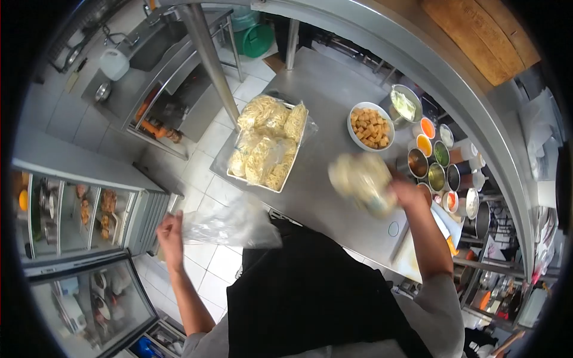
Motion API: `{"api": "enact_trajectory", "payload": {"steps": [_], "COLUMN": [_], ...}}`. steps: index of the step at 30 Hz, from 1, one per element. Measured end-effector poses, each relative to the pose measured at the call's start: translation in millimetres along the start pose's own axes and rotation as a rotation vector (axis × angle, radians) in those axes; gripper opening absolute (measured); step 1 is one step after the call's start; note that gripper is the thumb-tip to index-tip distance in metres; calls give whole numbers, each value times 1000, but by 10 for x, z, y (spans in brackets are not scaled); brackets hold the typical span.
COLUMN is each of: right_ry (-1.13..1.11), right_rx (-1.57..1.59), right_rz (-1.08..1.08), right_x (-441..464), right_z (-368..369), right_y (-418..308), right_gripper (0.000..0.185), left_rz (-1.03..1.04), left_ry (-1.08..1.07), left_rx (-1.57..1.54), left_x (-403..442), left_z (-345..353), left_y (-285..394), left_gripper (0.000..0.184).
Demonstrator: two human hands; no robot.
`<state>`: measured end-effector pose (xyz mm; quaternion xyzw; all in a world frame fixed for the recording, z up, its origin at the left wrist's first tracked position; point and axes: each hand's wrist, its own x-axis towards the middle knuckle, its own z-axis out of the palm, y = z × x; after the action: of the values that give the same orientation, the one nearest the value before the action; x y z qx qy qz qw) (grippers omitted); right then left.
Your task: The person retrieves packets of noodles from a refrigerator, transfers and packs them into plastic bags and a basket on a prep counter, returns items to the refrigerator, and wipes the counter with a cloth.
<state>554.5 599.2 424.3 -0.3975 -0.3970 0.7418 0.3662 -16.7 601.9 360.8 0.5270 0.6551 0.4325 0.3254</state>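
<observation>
Noodle bundle (pixel 360 182), motion-blurred, is showing over the worktop (pixel 322 83); whether it is touching the steel, you cannot tell. Your right hand (pixel 410 194) is holding it at the right end, so the bundle is lying leftward from that grip, its long axis apparently slanting from far left to near right. Your left hand (pixel 171 231) is pinching a clear plastic bag (pixel 230 224) by its left end, grip narrow, well off to the left; the right is the nearer hand to the bundle. Between the two, farther ahead, a white tray (pixel 293 166) is carrying bagged noodles (pixel 261 158). Just beyond the bundle, a white bowl (pixel 356 141) is holding browned cubes (pixel 371 127); sauce containers (pixel 424 145) are crowding the right side, and a cutting board (pixel 410 256) is lying nearer you.
</observation>
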Motion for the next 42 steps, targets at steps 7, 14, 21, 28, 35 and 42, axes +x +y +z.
{"api": "enact_trajectory", "payload": {"steps": [7, 14, 21, 28, 35, 42], "right_ry": [47, 289, 741, 1093, 1103, 1122], "right_rx": [-513, -1262, -861, -43, -792, -906], "right_rz": [-288, -535, -708, -571, -436, -517], "right_x": [1687, 2279, 1974, 1495, 2078, 1935], "right_z": [433, 760, 1088, 1434, 1598, 1856], "right_y": [-319, 496, 887, 1078, 1683, 1543], "right_gripper": [83, 81, 59, 67, 76, 86], "left_rz": [190, 438, 673, 774, 1272, 1003], "left_ry": [-213, -512, -873, -963, -900, -913], "left_rx": [232, 293, 328, 392, 537, 355], "left_x": [697, 1242, 1420, 1364, 1713, 1629], "left_z": [35, 560, 1610, 1628, 1673, 1683], "left_y": [564, 909, 1028, 1149, 696, 542], "left_gripper": [15, 86, 109, 106, 83, 73]}}
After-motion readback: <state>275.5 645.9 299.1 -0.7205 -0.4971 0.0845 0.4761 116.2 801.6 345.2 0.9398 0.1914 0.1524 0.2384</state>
